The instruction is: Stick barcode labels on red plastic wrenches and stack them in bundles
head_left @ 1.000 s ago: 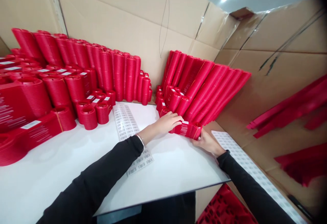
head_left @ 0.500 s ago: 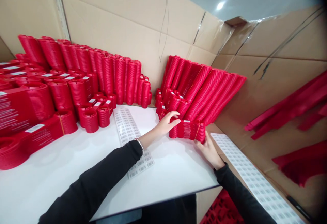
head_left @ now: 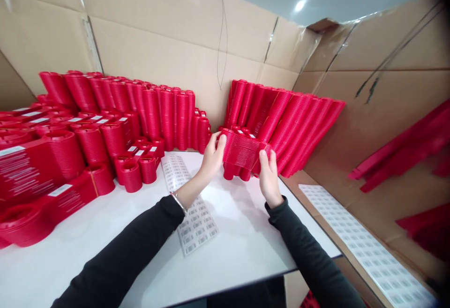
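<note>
A bundle of red cardboard sleeves (head_left: 243, 151) is raised off the table between my hands, its stacked edges facing me. My left hand (head_left: 213, 157) grips its left end, with the thumb on the near side. At the right end, my right hand (head_left: 270, 179) has its thumb and fingers closed on the bundle. Just behind it, tall leaning stacks of the same red pieces (head_left: 298, 125) fan out against the cardboard wall. Shorter bundles with white labels partly hide behind the held one.
Many red stacks (head_left: 151, 111) and labelled bundles fill the left side of the white table (head_left: 242, 247). A barcode label sheet (head_left: 197, 219) lies by my left forearm. Another label sheet (head_left: 362, 247) lies along the right edge. Cardboard walls (head_left: 158, 31) enclose the back and right.
The bundle has come up off the table and turned so that its stacked edges face me. My left hand, loosely near it before, now grips its left end; my right hand has moved up and left.
</note>
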`<action>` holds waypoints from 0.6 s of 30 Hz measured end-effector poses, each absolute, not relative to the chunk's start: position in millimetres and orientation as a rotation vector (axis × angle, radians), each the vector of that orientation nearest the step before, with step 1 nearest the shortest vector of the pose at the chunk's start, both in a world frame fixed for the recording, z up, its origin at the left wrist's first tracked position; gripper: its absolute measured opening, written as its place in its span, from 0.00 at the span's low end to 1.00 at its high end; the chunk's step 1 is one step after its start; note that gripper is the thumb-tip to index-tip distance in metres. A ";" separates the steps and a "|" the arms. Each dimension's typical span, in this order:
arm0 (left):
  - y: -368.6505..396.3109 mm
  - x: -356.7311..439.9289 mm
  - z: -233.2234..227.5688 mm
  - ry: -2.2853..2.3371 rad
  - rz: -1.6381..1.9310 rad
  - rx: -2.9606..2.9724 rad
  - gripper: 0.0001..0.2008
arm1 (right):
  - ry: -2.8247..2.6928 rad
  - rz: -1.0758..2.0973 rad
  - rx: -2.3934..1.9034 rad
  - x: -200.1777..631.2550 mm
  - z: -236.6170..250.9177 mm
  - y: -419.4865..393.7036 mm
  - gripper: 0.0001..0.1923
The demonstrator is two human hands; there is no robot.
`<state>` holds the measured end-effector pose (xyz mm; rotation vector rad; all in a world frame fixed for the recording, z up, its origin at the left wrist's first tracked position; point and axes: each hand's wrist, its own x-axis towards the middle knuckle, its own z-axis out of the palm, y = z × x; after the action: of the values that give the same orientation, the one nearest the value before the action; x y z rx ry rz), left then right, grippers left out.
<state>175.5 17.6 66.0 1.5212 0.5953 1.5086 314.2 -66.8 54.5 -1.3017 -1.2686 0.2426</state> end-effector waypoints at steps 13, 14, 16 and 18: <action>50.0 149.5 84.7 0.823 1.347 1.359 0.14 | -0.920 -0.393 -1.172 332.7 120.3 -21.8 0.25; 50.5 150.4 83.3 0.831 1.317 1.370 0.13 | -0.918 -0.434 -1.168 336.3 123.4 -18.9 0.25; 51.1 152.3 81.3 0.839 1.261 1.398 0.11 | -0.910 -0.481 -1.193 341.0 125.3 -13.0 0.25; 51.6 153.7 80.1 0.844 1.223 1.433 0.09 | -0.905 -0.476 -1.251 342.7 120.8 -6.6 0.25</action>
<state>153.7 51.6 80.1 1.4331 0.8440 1.2234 342.7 -6.6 120.8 -1.2508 -0.9051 -0.4759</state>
